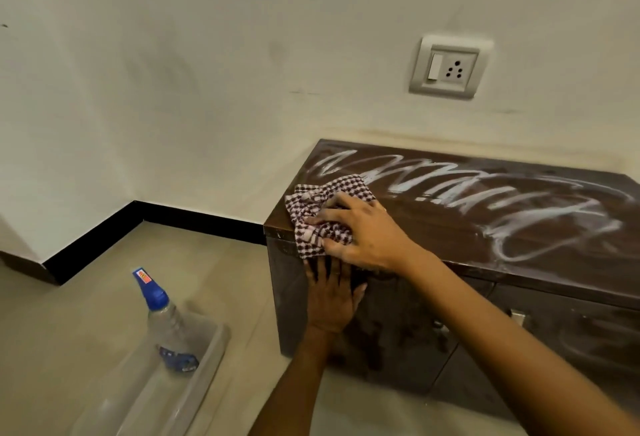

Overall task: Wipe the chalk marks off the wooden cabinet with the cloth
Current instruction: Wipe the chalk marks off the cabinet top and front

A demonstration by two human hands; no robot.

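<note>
so the biggest thing here is the pale cream plaster wall (207,72) with a black skirting strip (194,224) along the floor, and a grey-white switch-and-socket plate (448,66) sits above the low dark brown wooden cabinet (433,214) thats pushed right up against it. the cabinet top is covered in loopy white chalk scribbles (502,214), thick along the back and over the right side, while the near left corner looks mostly clear, so id guess the wiping is only just getting going and most of it is still left. on the tiled floor to the left theres a clear plastic rectangular tub (194,383) with a clear spray bottle with a blue nozzle (162,318) leaning in it, well apart from the cabinet, parked out of the way but probably close enough to grab. the right hand (363,231) lies on top of the red-and-white checked cotton cloth (322,214), fingers curled down and bunching it against the left end of the cabinet top, pressing rather than pinching, which makes sense for scrubbing. the left hand (332,297) is flat and spread wide on the cabinets front face just under that corner, holding nothing, looks like its just bracing the person while they lean in
</note>
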